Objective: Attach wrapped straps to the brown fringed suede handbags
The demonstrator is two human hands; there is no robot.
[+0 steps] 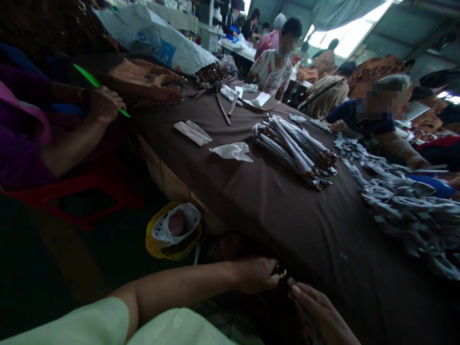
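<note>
My left hand comes in from the lower left out of a pale green sleeve. It grips a small dark piece with a shiny metal ring at the edge of the brown cloth-covered table. My right hand sits low at the bottom right, its fingertips close to that piece. A dark strap seems to run down between my hands, but shadow hides most of it. What my right fingers hold cannot be made out.
On the table lie a bundle of paper-wrapped strips, a heap of white-and-grey pieces, flat packets and a plastic sheet. A co-worker's hand at the left holds a green tool. Below the table edge sits a yellow bag.
</note>
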